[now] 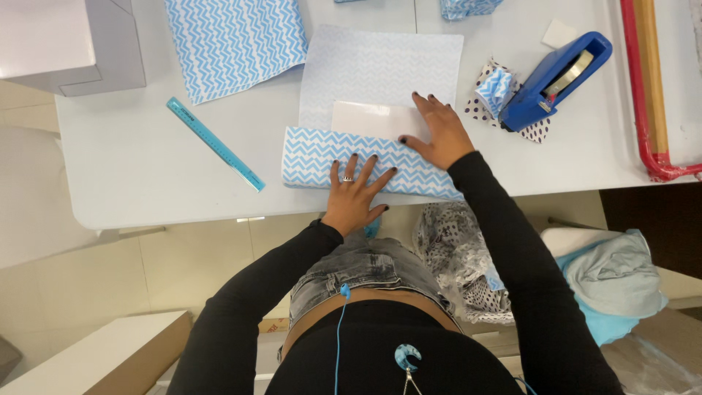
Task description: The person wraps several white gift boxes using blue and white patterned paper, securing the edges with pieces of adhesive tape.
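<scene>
- The white box (376,119) is lying mostly hidden under the chevron wrapping paper (380,69); only its top strip is showing between the folded flap and the sheet's pale back.
- A second chevron sheet (234,40) and a red-framed object (647,110) are running off the frame's edge.
- I am working at a white bench (146,161) over a pale tiled floor.
- My left hand (355,194) is pressing flat, fingers spread, on the folded flap at the bench's near edge.
- My right hand (439,132) is lying open, palm down, on the flap's end and the box.
- A blue tape dispenser (559,77) is sitting right of it, a teal ruler (216,144) to the left.
</scene>
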